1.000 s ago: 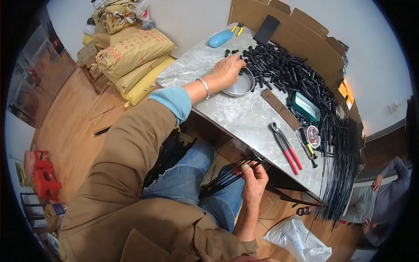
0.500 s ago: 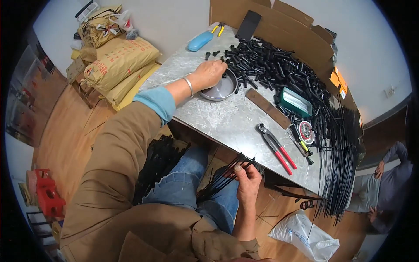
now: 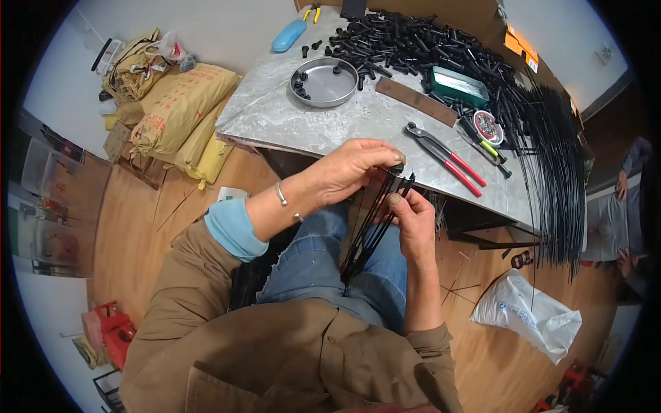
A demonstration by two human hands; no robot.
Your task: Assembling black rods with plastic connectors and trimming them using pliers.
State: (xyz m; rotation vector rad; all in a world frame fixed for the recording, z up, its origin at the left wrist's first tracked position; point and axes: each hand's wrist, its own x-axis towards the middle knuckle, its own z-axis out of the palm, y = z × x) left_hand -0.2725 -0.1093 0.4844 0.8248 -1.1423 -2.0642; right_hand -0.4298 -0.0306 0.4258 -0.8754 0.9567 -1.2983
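My left hand point(image 3: 354, 168) is closed, pinching a small black cap-like piece point(image 3: 397, 167) between thumb and fingertips. Just beside it, my right hand point(image 3: 416, 221) grips a bunch of thin black rods point(image 3: 368, 234) near their upper ends. These rods slant down over my jeans. The piece in my left hand is at the rod tips; whether it sits on one I cannot tell. On the table beyond, a round metal dish point(image 3: 332, 81) holds several small black pieces point(image 3: 301, 88). Behind it spreads a large heap of black tubular parts point(image 3: 413, 41).
Red-handled pincers point(image 3: 447, 160), a brown metal bar point(image 3: 415, 100), a green box point(image 3: 458, 86) and a small round tub point(image 3: 487, 128) lie on the table point(image 3: 261, 113). Long black rods point(image 3: 561, 186) overhang its right edge. A white sack point(image 3: 527, 310) lies on the floor. Another person point(image 3: 609, 220) is at far right.
My left hand has come from the metal dish back over my lap, bringing a small black piece to the rods. My right hand has risen slightly with the rods, and the view has shifted.
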